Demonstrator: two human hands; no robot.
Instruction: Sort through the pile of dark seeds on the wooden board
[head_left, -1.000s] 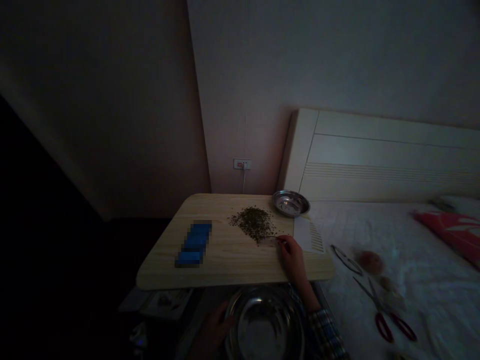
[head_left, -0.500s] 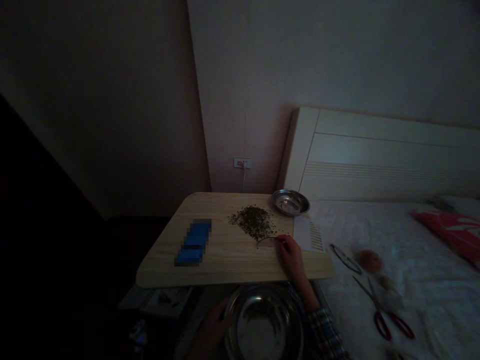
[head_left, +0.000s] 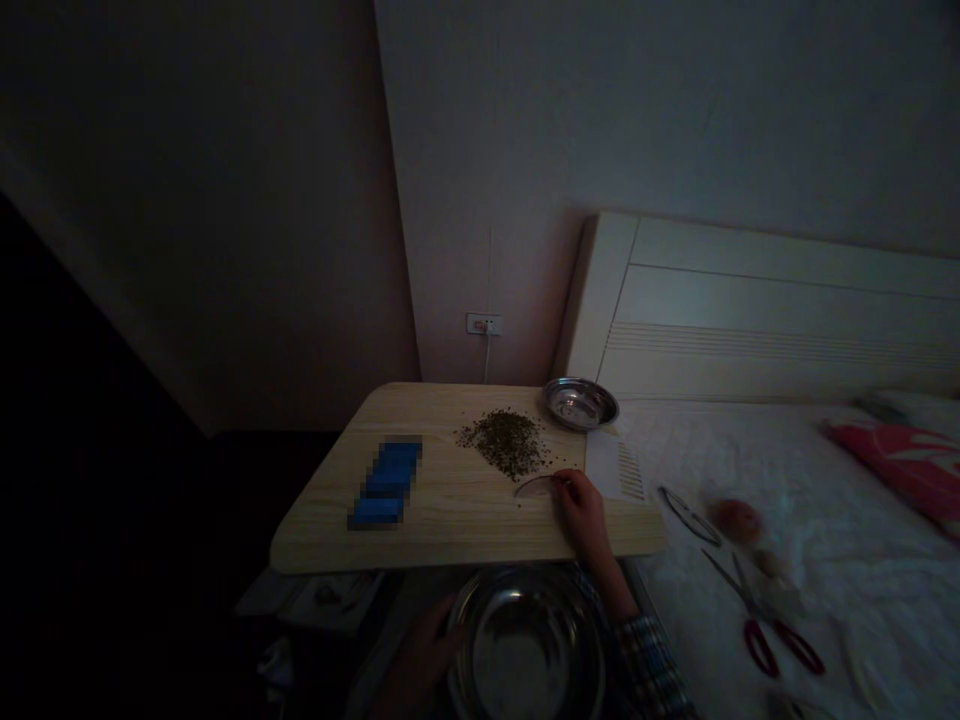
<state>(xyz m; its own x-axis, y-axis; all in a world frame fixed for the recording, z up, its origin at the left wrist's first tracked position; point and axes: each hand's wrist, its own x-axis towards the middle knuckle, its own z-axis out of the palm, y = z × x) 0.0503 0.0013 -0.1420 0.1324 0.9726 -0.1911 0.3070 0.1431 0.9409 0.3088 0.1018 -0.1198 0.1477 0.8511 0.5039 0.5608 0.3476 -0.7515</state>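
Observation:
My right hand [head_left: 579, 502] rests at the right of the wooden table [head_left: 442, 545], its fingers pinched on the end of a thin, curved, clear piece with a dark edge [head_left: 534, 484]; its kind I cannot make out. Just beyond lies a loose pile of small dark green-brown bits [head_left: 510, 440], with one bit on the near side of the piece. Below the table's front edge, my left hand [head_left: 429, 650] grips the left rim of a large shiny steel bowl [head_left: 525, 650]. The dim light hides part of those fingers.
A smaller steel bowl [head_left: 580, 405] stands at the table's back right, beside a white sheet [head_left: 606, 465] bearing a row of small marks or sticks. A blurred blue screen-like object [head_left: 386, 485] lies left. Red-handled scissors [head_left: 757, 615] and a hoop-like item [head_left: 688, 515] lie on the bed.
The clear piece has shifted very slightly in my right hand, and a single bit now lies nearer the table's front. My left hand and the large bowl stay almost where they were.

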